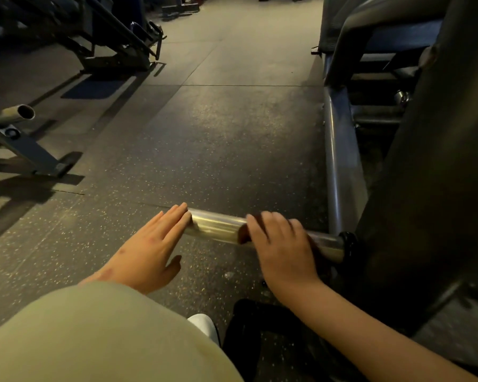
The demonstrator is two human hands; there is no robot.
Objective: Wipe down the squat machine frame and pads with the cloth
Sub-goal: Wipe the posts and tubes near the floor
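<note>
Chrome weight peg [215, 226] sticks out low from the squat machine frame [425, 188], near right. The right hand [282, 244] curls over it, holding a dark red cloth [243, 235] against the tube, probably to rub it. The left hand [152, 244], fingers straight and together, touches the free end, likely for steadying.

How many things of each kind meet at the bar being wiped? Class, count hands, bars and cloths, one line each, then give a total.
Hands: 2 (left hand, right hand)
Bars: 1 (shiny round chrome bar)
Cloths: 1 (dark reddish-brown cloth, under the right hand)
Total: 4
</note>
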